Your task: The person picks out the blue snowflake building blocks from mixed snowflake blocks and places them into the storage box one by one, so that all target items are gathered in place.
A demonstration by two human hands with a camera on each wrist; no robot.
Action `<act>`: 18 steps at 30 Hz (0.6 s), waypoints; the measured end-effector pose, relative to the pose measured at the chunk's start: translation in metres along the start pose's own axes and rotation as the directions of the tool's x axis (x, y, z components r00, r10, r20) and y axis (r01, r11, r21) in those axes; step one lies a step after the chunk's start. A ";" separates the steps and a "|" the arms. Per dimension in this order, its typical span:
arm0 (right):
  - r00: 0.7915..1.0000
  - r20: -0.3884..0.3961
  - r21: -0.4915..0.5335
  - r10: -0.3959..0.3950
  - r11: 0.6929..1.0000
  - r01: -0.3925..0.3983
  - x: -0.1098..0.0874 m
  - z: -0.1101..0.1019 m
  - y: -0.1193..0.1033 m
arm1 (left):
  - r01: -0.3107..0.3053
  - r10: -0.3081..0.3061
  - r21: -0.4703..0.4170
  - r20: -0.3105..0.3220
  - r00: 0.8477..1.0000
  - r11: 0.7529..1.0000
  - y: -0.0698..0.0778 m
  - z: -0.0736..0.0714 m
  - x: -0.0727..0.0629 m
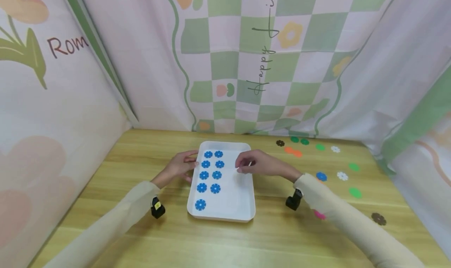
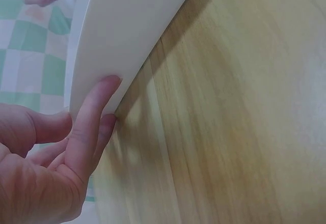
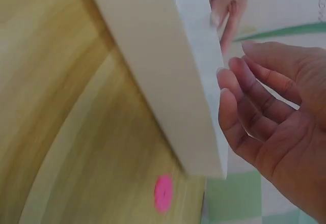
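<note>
A white rectangular tray (image 1: 236, 205) stands on the wooden table, holding several blue notched flower-shaped discs (image 1: 200, 204) in two columns along its left half. The left column runs one disc lower than the right one. At the tray's left side is my left hand (image 1: 180, 166); in the left wrist view its fairly straight forefinger (image 2: 89, 117) touches the outer wall, with the thumb tip at the rim. My right hand (image 1: 258, 162) hovers over the tray's right half, fingers loosely bent. In the right wrist view nothing shows between its thumb and fingers (image 3: 229, 117).
Loose flower-shaped and round discs lie scattered on the right of the table: a blue one (image 1: 321, 176), brown (image 1: 378, 219), white (image 1: 342, 176), green (image 1: 355, 192) and orange (image 1: 293, 152). A pink disc (image 1: 319, 214) lies partly behind the right sleeve. Patterned curtains (image 1: 225, 64) enclose the table.
</note>
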State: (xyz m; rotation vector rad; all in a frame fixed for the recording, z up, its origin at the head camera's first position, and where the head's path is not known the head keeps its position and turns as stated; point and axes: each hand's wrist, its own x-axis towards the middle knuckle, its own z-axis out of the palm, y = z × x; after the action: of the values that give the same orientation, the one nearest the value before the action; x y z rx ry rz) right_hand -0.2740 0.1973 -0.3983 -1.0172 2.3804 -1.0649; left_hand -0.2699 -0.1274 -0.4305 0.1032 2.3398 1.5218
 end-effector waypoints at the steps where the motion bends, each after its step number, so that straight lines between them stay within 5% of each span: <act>1: 1.000 -0.012 0.009 0.011 1.000 -0.011 -0.004 -0.003 0.005 | -0.001 0.001 0.000 0.000 1.000 1.000 0.000 0.000 0.000; 18: 0.986 -0.144 -0.007 0.088 0.996 -0.090 -0.072 -0.050 0.065 | 0.016 -0.016 0.019 -0.013 1.000 1.000 0.002 0.001 0.000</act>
State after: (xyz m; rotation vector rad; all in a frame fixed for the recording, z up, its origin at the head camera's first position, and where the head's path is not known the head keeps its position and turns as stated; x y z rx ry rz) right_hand -0.2830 0.3048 -0.4131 -0.8551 2.5244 -1.1260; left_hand -0.2696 -0.1257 -0.4295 0.0793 2.3595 1.4975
